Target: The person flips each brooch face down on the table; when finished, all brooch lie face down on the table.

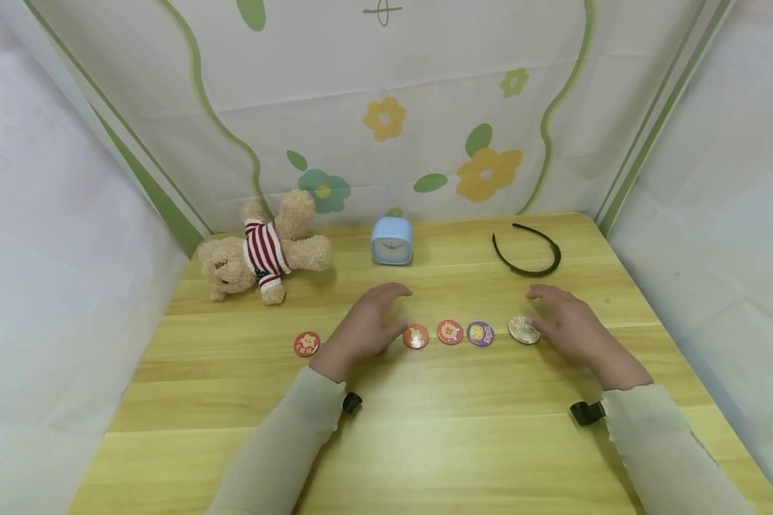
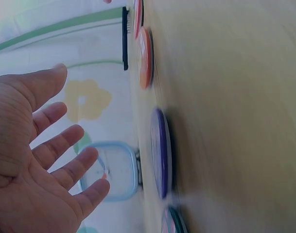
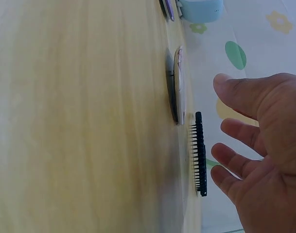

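Observation:
My left hand [image 1: 365, 325] hovers over a row of round badges on the table, its fingers spread and relaxed with nothing in them. Just past its thumb lies an orange-red badge [image 1: 416, 336]. A red badge [image 1: 306, 344] with a star figure sits left of the wrist. In the left wrist view a purple-edged badge [image 2: 160, 153] lies below the hand; the head view mostly hides it. My right hand [image 1: 570, 325], also relaxed and holding nothing, is beside a beige patterned badge [image 1: 524, 330], its thumb overlapping that badge's edge. Between the hands are another red badge [image 1: 450, 332] and a purple badge [image 1: 479, 333].
At the back left a teddy bear [image 1: 264, 250] in a striped shirt lies on its side. A light blue clock [image 1: 392, 242] stands at the back middle, and a black headband [image 1: 535, 272] lies at the back right. White cloth walls [image 1: 425, 136] enclose the wooden table [image 1: 438, 443].

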`<action>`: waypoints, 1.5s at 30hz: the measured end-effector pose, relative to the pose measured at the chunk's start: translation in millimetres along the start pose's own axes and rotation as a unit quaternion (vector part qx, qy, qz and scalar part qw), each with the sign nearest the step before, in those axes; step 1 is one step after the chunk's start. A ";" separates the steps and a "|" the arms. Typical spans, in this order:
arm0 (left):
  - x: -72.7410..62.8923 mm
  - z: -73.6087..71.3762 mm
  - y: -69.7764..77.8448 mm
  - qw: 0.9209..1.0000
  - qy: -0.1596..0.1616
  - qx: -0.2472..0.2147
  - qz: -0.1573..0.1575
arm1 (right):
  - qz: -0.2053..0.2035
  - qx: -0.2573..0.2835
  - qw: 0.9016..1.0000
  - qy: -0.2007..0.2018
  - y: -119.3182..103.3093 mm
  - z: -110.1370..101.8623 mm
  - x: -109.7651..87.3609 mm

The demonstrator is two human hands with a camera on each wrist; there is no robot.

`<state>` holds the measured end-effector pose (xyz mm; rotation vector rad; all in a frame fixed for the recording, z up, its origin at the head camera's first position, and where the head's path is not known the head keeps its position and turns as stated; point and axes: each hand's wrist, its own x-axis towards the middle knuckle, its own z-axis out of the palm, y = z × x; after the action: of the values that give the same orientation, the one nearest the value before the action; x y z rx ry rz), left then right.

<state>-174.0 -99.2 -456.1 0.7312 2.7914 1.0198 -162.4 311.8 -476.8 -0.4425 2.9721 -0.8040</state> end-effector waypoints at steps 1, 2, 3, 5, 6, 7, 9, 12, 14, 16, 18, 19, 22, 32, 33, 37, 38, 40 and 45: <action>1.9 2.2 1.5 1.000 -0.002 0.001 0.003 | 0.002 0.001 1.000 -0.001 -0.1 -0.2 -0.4; 3.6 4.7 2.8 1.000 -0.004 -0.001 0.006 | 0.003 0.002 1.000 -0.002 -0.1 -0.2 -0.6; 5.2 7.5 4.1 1.000 -0.005 -0.003 0.010 | 0.006 0.004 1.000 -0.003 -0.1 -0.2 -0.8; 8.0 13.4 6.6 1.000 -0.010 -0.005 0.014 | 0.013 0.008 1.000 -0.006 -0.1 0.2 -1.0; 9.2 16.4 8.0 1.000 -0.012 -0.004 0.016 | 0.016 0.010 1.000 -0.008 -0.3 0.6 -1.0; 10.2 19.1 10.0 1.000 -0.014 -0.004 0.018 | 0.019 0.012 1.000 -0.009 -0.1 1.0 -1.0; 12.0 24.8 13.4 1.000 -0.021 0.002 0.022 | 0.024 0.013 1.000 -0.013 0.7 2.0 -1.2; 15.0 32.0 20.1 0.999 -0.034 -0.003 0.025 | 0.028 0.014 0.999 -0.015 1.8 3.0 -2.5; 17.3 36.1 24.5 0.999 -0.043 -0.010 0.026 | 0.030 0.016 0.999 -0.015 3.3 3.7 -3.5; 20.8 40.3 28.0 0.998 -0.045 -0.016 0.030 | 0.031 0.023 0.999 -0.016 4.0 4.2 -4.4; 24.5 44.1 31.3 0.998 -0.046 -0.011 0.033 | 0.032 0.029 0.999 -0.018 5.2 4.9 -4.6; 26.4 45.8 33.2 0.998 -0.046 -0.007 0.033 | 0.033 0.032 0.999 -0.020 6.0 5.4 -4.4; 31.3 50.5 38.7 0.998 -0.050 -0.002 0.033 | 0.036 0.037 0.998 -0.027 8.0 6.5 -4.0; 43.8 74.4 48.2 0.996 -0.058 0.058 0.039 | 0.042 0.046 0.997 -0.037 15.5 7.6 -6.4; 44.9 76.9 49.7 0.996 -0.058 0.063 0.040 | 0.042 0.047 0.997 -0.037 15.7 7.3 -6.5; 48.7 85.5 55.8 0.993 -0.064 0.084 0.043 | 0.044 0.048 0.997 -0.040 15.6 7.2 -7.0; 49.3 87.3 57.3 0.993 -0.067 0.086 0.042 | 0.045 0.049 0.997 -0.041 15.7 7.4 -7.2; 50.3 90.3 60.1 0.992 -0.071 0.095 0.041 | 0.045 0.050 0.997 -0.041 15.5 7.7 -8.3; 52.0 92.9 67.7 0.990 -0.076 0.113 0.041 | 0.041 0.053 0.997 -0.037 16.4 9.4 -10.7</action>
<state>-170.6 24.4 -481.3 0.9137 2.7912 0.6318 -155.6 323.7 -493.6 -0.3363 2.8416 -0.9113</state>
